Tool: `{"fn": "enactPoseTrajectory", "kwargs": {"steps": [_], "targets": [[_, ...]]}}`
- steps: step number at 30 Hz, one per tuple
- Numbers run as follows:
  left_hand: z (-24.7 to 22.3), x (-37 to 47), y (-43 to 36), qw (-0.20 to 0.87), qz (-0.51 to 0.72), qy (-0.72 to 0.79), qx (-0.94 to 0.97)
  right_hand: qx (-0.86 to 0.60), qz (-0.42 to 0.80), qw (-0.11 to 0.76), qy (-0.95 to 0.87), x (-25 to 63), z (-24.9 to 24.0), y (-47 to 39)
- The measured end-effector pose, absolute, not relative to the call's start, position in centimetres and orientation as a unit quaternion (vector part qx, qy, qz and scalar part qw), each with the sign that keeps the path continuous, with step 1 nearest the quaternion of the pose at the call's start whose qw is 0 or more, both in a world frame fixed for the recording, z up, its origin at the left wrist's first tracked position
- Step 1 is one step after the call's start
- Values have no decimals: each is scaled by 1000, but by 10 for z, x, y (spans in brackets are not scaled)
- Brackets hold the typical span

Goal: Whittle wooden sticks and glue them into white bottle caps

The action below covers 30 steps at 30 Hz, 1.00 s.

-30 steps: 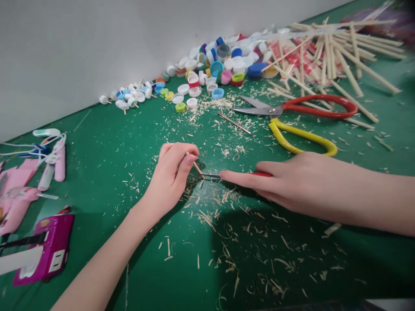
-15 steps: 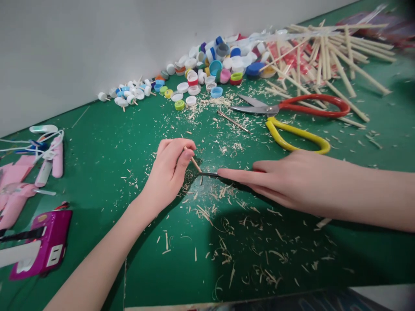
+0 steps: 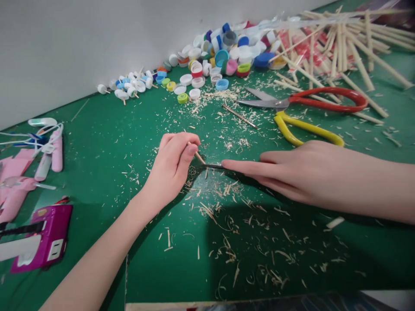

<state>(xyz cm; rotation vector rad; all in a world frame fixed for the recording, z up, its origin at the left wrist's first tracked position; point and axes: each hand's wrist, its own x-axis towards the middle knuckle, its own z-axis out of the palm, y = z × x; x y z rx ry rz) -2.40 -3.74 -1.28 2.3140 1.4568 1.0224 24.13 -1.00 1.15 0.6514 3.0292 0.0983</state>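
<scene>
Thin wooden stick (image 3: 200,158) is pinched in left hand (image 3: 171,166), its tip touching the dark blade (image 3: 214,166) gripped by right hand (image 3: 301,177), over green surface (image 3: 103,147); probably light, stiff, breakable, best held behind tip.

The left hand (image 3: 171,166) and right hand (image 3: 301,175) are bare. The left arm (image 3: 110,242) and right arm (image 3: 382,190) look bare and slim.
</scene>
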Motion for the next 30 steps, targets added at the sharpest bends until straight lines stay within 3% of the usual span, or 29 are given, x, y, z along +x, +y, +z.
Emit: {"fn": "enactPoseTrajectory", "kwargs": {"steps": [18, 22, 30], "targets": [[-11, -22, -40, 157, 366, 526, 751, 223, 31, -14, 974, 248, 6, -4], [-12, -22, -39, 137, 397, 539, 730, 225, 5, -48, 973, 249, 5, -4], [-16, -23, -39, 138, 442, 536, 706, 253, -69, -31, 965, 247, 9, -2]]}}
